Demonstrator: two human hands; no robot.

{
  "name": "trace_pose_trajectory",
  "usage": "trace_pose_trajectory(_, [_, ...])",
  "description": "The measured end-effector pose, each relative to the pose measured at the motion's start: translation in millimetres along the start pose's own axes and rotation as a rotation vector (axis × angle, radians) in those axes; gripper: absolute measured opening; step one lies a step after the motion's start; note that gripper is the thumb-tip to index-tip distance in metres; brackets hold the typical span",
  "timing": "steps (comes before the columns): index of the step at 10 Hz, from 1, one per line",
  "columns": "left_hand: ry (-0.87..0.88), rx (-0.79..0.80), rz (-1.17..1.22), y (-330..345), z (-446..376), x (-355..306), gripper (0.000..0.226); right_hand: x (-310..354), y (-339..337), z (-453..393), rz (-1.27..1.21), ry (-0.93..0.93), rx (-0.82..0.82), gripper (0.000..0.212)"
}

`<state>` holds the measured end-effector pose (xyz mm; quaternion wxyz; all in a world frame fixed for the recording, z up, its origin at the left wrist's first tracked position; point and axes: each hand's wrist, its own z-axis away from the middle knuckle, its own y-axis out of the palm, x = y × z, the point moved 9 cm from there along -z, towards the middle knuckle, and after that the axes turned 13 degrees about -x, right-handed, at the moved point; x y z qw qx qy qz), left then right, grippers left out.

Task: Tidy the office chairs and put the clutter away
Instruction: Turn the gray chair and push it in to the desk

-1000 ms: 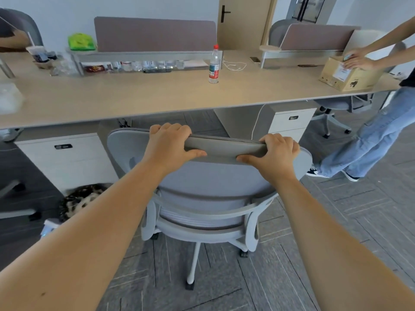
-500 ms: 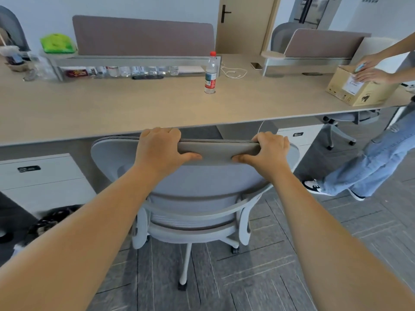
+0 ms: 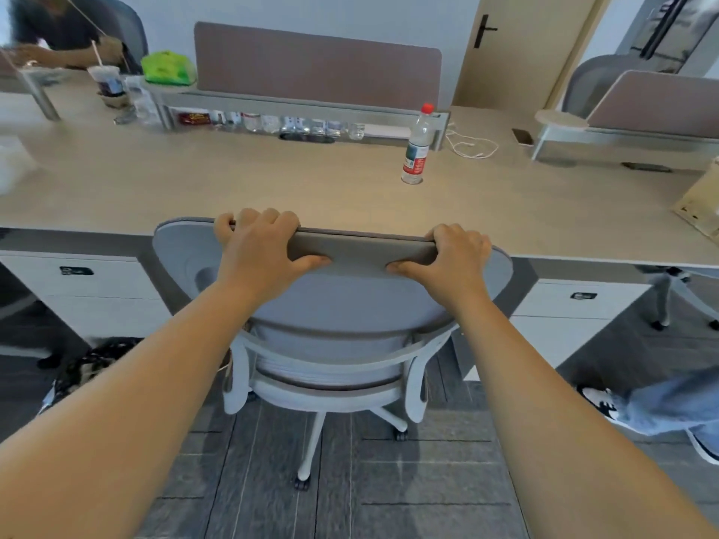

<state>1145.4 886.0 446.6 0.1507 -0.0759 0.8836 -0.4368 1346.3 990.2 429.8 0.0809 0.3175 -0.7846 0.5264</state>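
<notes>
A grey office chair (image 3: 334,305) on castors stands in front of me, its back towards me and its top edge level with the front edge of the long wooden desk (image 3: 218,188). My left hand (image 3: 264,252) grips the top of the backrest on the left. My right hand (image 3: 453,258) grips it on the right. The seat sits between two white drawer units (image 3: 101,301) under the desk. A clear water bottle with a red cap (image 3: 417,147) stands upright on the desk beyond the chair.
A cardboard box (image 3: 700,200) lies at the desk's right edge. Another person's legs and shoes (image 3: 642,410) are on the floor at the right. A patterned bag (image 3: 93,363) lies on the floor left of the chair. A seated person (image 3: 58,33) is at the far left.
The chair has rolled forward towards the desk with both my hands on its backrest, and its top now meets the desk edge. The view has shifted left, so the box is nearly out of frame.
</notes>
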Motion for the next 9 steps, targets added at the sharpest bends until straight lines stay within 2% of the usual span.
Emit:
trace_pose_trajectory(3, [-0.027, 0.038, 0.001, 36.9, -47.3, 20.6, 0.047, 0.7, 36.3, -64.1, -0.016, -0.032, 0.032, 0.05])
trace_pose_trajectory(7, [0.025, -0.031, 0.017, 51.4, -73.5, 21.1, 0.049, -0.2, 44.9, -91.9, -0.01, -0.053, 0.003, 0.05])
trace_pose_trajectory(9, [-0.056, 0.075, -0.029, 49.1, -64.0, 12.3, 0.056, 1.8, 41.2, -84.3, 0.06, -0.059, 0.01, 0.063])
